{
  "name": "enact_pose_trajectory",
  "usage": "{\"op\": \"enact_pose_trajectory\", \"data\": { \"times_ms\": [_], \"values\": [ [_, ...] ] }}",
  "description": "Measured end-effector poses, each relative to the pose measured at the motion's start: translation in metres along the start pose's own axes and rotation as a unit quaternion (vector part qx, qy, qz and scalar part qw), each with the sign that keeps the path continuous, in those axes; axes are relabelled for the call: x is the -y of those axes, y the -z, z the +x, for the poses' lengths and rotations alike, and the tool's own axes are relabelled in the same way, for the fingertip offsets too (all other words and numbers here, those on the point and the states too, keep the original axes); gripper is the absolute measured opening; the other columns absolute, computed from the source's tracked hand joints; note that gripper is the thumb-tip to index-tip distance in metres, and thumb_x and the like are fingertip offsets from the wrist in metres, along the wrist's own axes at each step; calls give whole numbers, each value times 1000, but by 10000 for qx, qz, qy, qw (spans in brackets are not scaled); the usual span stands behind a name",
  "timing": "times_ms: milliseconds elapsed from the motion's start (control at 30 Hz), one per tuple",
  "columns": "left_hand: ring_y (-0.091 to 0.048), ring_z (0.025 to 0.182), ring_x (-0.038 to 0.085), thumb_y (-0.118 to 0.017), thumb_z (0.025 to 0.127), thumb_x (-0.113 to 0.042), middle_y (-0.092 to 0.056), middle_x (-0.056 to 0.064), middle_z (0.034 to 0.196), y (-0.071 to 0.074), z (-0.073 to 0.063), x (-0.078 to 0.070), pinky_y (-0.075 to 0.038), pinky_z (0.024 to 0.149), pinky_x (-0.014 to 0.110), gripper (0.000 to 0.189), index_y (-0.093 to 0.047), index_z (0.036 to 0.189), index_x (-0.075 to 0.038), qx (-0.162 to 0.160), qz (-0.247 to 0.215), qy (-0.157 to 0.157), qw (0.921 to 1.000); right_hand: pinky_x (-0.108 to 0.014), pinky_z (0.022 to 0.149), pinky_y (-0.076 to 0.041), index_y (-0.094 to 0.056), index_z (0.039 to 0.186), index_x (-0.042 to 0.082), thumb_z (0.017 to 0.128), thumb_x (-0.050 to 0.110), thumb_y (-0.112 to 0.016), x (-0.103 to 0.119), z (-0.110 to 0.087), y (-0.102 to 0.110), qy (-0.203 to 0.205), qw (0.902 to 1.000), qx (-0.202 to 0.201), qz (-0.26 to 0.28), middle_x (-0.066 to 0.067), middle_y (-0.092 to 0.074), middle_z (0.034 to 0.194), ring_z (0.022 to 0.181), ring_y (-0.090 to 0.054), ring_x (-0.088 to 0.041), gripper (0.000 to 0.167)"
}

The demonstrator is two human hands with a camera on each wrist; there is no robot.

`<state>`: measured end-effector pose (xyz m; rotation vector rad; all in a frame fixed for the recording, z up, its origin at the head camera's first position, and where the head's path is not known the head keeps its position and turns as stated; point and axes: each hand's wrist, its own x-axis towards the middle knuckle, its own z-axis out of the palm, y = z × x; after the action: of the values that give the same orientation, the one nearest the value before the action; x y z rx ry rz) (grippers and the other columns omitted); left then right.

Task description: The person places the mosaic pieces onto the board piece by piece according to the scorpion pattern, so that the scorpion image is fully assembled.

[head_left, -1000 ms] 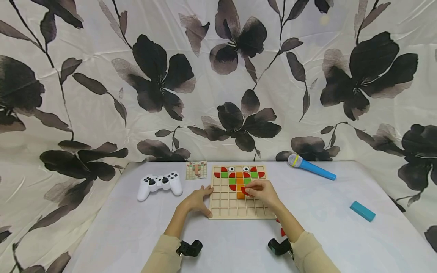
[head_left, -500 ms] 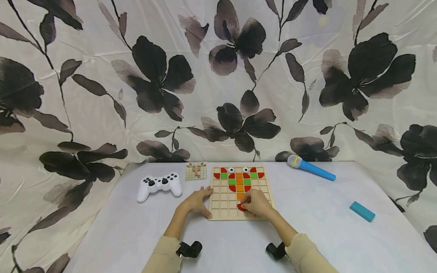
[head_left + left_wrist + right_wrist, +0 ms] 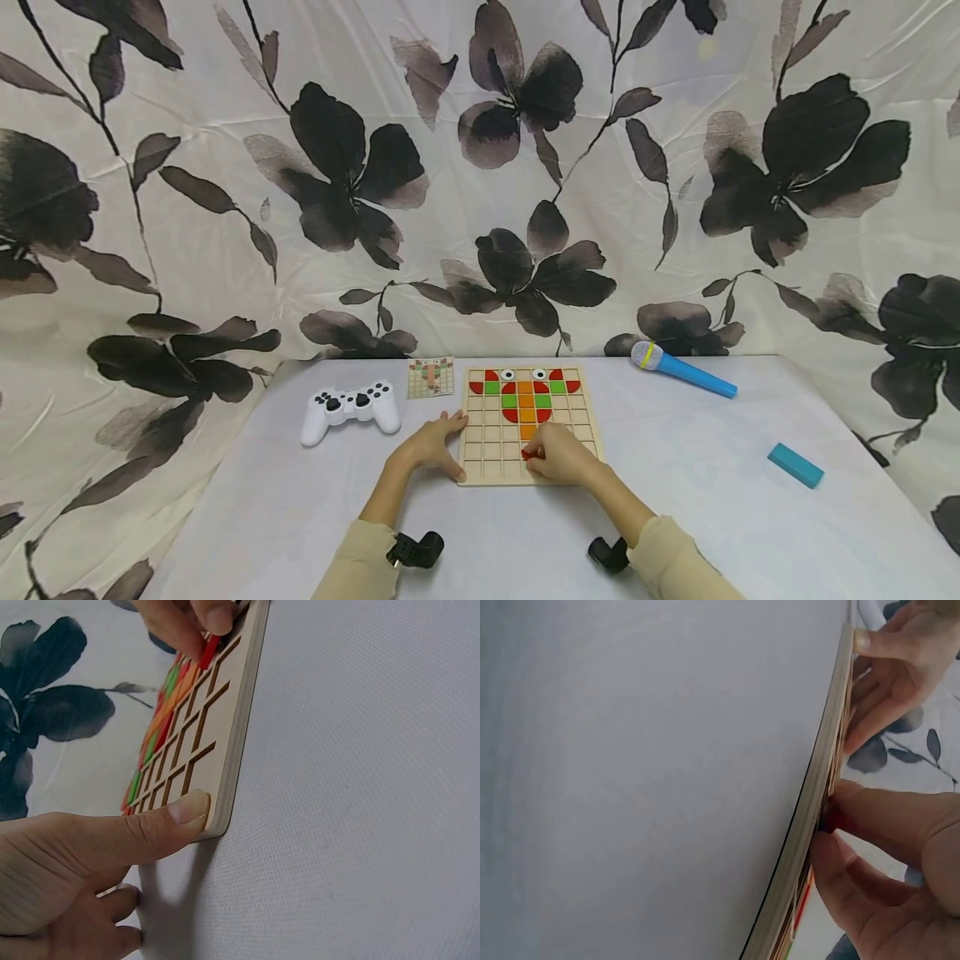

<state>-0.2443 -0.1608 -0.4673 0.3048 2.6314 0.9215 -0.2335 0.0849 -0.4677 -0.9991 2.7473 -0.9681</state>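
Note:
A square wooden grid board lies on the table, its upper squares filled with red, green and orange tiles and two eye tiles. My left hand spreads along its left edge, the thumb resting on the near corner. Over the lower middle of the board, my right hand pinches a red tile between thumb and fingers. This tile stands tilted on edge, close over the bare squares below the orange column. In the right wrist view, fingertips mostly cover the red tile.
A patterned card lies left of the board, with a white game controller farther left. A blue toy microphone and a teal block lie to the right. A floral cloth hangs behind the table.
My right hand has moved down the board with a red tile, which has since tipped on edge. A red tile right of the orange column now shows. My left hand stays put.

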Motion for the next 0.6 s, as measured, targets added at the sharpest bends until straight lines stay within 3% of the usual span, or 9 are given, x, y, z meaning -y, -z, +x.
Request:
{"op": "enact_pose_trajectory", "data": {
  "times_ms": [200,600],
  "values": [
    [-19,140,41,-89,54,-8,-31,13,150,0,0,-1,-18,110,59,96,-44,139,-1,17,-68,-16,10000,-26,61,-49,-73,88,-6,77,-4,-71,-1,1,-1,-190,9997,12,-123,-13,-70,82,73,-58,-17,12],
    [-19,139,42,-88,55,-7,-32,14,150,-1,0,0,-19,110,59,95,-44,139,-1,1,-25,19,10000,-33,67,-55,-73,78,-6,76,-4,-71,-3,7,-7,-352,9984,-414,-154,-14,-70,80,76,-63,-23,3]
  ]
}}
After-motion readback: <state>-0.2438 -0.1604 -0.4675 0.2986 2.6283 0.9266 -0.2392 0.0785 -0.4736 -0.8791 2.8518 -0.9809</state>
